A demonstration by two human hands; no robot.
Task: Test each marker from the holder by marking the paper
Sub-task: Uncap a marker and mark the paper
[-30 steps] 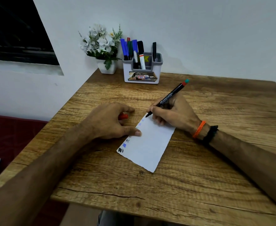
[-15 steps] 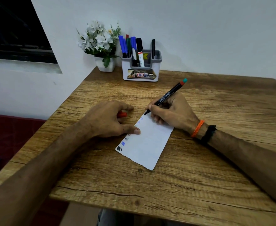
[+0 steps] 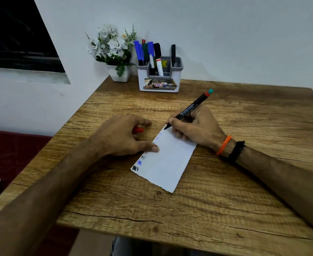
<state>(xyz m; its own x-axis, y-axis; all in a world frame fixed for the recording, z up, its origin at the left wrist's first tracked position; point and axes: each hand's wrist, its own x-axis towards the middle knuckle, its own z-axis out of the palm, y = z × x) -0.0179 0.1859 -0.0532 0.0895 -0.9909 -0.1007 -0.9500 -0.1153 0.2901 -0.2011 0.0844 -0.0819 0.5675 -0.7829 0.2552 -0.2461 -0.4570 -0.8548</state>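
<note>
Right hand (image 3: 196,126) pinching black marker (image 3: 189,109) in a writing grip, tip down at far left corner of paper (image 3: 170,159), barrel slanted up and away, red-and-teal end highest. Heel of hand resting on far right part of the sheet. Left hand (image 3: 122,135) curled round red cap (image 3: 138,130), thumb tip pressing left edge of paper flat to desk (image 3: 225,200).

Column of earlier test marks down that left edge: black and blue nearest, fainter ones farther up. Fresh mark best placed in the bare spot at the far corner, clear of its neighbours. Short light stroke, likely enough to show ink colour and flow. Thumb pressure worth keeping on; thin sheet would probably skid otherwise. Tip sits close to paper's edge, so risk of marking the wood.

Holder (image 3: 159,78) well beyond, against wall, several markers upright inside. Flower pot (image 3: 120,72) just beside it.
</note>
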